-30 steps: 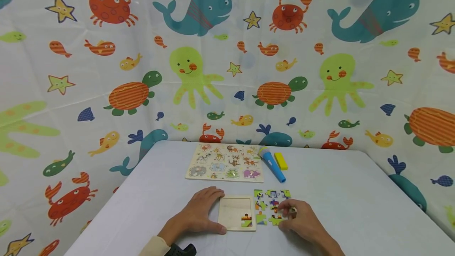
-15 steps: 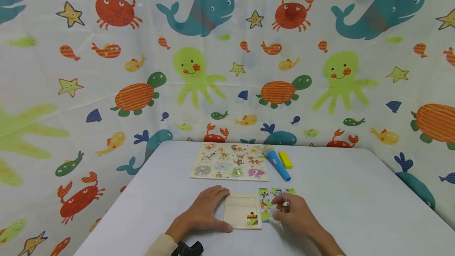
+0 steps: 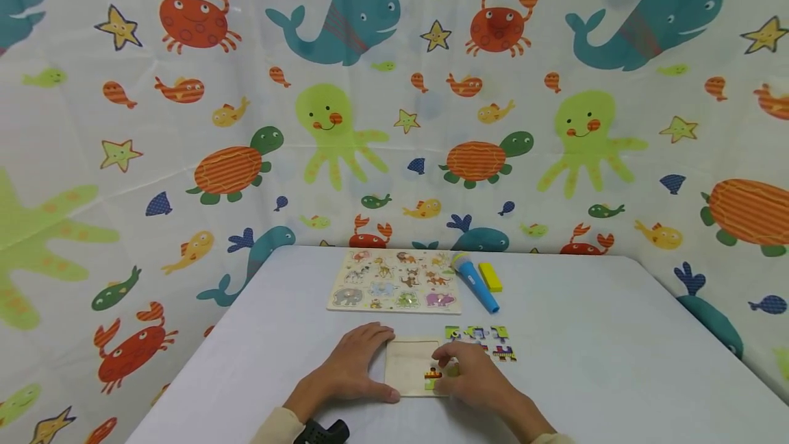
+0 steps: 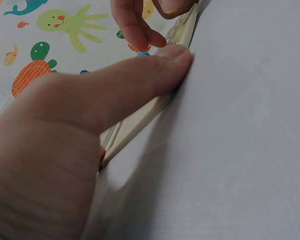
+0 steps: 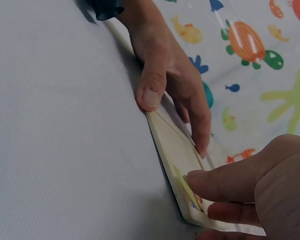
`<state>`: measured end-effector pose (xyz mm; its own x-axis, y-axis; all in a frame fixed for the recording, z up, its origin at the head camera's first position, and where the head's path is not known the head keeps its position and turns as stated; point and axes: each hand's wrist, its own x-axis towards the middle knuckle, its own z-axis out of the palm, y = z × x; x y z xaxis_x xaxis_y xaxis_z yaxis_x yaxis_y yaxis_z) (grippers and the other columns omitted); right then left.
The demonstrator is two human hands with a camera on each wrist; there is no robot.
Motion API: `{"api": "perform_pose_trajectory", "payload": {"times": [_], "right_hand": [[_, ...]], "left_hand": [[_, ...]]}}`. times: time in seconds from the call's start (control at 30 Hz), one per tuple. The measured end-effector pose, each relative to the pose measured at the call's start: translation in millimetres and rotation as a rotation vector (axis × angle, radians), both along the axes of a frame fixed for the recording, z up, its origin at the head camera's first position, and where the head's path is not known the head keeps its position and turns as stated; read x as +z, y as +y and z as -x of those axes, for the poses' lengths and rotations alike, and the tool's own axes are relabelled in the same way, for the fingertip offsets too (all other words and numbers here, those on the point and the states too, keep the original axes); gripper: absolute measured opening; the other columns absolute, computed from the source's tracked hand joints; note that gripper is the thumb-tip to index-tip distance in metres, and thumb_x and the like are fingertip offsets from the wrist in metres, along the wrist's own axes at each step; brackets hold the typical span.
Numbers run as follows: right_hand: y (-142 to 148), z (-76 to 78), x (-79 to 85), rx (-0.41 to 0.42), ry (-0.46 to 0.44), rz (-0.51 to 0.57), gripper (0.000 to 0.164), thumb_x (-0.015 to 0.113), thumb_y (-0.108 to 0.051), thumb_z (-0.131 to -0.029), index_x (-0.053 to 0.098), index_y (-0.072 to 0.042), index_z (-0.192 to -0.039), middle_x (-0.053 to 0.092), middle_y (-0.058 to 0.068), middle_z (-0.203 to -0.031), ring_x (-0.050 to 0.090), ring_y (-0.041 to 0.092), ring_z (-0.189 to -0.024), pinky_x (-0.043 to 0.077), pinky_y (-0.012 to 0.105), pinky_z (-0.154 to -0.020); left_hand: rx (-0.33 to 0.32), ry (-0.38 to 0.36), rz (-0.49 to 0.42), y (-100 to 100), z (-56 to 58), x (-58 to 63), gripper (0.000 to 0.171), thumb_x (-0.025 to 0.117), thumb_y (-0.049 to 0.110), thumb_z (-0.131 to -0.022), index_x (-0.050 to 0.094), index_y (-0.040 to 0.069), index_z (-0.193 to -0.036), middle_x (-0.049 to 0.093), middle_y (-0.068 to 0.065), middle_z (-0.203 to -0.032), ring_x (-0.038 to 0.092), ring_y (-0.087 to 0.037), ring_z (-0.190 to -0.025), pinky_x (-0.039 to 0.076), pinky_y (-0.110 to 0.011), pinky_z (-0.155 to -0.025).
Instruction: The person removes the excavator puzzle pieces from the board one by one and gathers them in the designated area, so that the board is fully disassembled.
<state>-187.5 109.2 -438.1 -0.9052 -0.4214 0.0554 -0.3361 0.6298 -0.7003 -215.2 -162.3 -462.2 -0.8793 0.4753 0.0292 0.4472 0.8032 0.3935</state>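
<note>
My left hand (image 3: 353,367) holds the left side of a square wooden puzzle tray (image 3: 403,362), thumb at the near corner and fingers at the far one. Over the tray's right side, my right hand (image 3: 477,377) pinches a jigsaw piece (image 5: 186,187) with a yellow-green edge, tilted and low over the tray in the right wrist view. Another jigsaw piece (image 3: 431,381), brown and green, lies in the tray's near right corner. Several loose pieces (image 3: 478,333) lie right of the tray, partly hidden behind my right hand.
Behind the tray lies an animal peg puzzle board (image 3: 394,281). Beside it are a blue toy microphone (image 3: 476,283) and a yellow block (image 3: 490,277). A sea-animal curtain (image 3: 394,122) hangs past the white table's (image 3: 585,334) back edge.
My right hand has picked a jigsaw piece from the loose ones and carried it left over the tray. The left hand stays at the tray. The head view has shifted slightly.
</note>
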Motion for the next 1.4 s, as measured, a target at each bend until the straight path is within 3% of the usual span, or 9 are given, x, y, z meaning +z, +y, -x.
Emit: {"api": "perform_pose_trajectory", "payload": {"times": [0.17,0.6,1.1,1.4], "right_hand": [[-6.7,1.1,2.8,0.028,-0.010,-0.045,0.035,0.085,-0.013,-0.077,0.072,-0.009,-0.110,0.064,-0.007,-0.092,0.055,0.015,-0.088,0.051,0.041,-0.084],[-15.4,-1.5,7.4,-0.023,-0.048,-0.105,0.032,0.086,-0.007,-0.076,0.074,-0.008,-0.106,0.062,-0.006,-0.087,0.053,0.016,-0.085,0.050,0.037,-0.081],[-15.6,-2.6,7.3,-0.046,-0.030,-0.073,0.036,0.089,-0.004,-0.073,0.071,-0.012,-0.103,0.060,-0.006,-0.088,0.052,0.015,-0.083,0.048,0.034,-0.076],[-14.9,-3.3,6.8,-0.040,-0.056,-0.062,0.037,0.086,-0.004,-0.076,0.066,-0.018,-0.103,0.062,-0.006,-0.088,0.053,0.016,-0.083,0.050,0.037,-0.080]], "left_hand": [[0.009,-0.015,-0.002,-0.2,0.9,-0.2,0.108,0.067,0.086,-0.067,0.048,0.019,-0.150,0.045,-0.001,-0.155,0.033,-0.030,-0.148,0.026,-0.059,-0.121],[0.009,-0.016,-0.012,-2.2,0.9,-0.3,0.108,0.068,0.086,-0.067,0.047,0.019,-0.150,0.045,-0.002,-0.155,0.034,-0.031,-0.147,0.027,-0.060,-0.120],[0.006,-0.016,-0.020,-0.5,1.4,-1.2,0.107,0.069,0.084,-0.067,0.048,0.020,-0.150,0.045,-0.002,-0.155,0.034,-0.030,-0.147,0.027,-0.060,-0.120],[0.019,-0.019,-0.015,0.4,1.5,-2.3,0.108,0.068,0.086,-0.066,0.048,0.020,-0.149,0.046,-0.002,-0.154,0.034,-0.031,-0.147,0.026,-0.059,-0.121]]}}
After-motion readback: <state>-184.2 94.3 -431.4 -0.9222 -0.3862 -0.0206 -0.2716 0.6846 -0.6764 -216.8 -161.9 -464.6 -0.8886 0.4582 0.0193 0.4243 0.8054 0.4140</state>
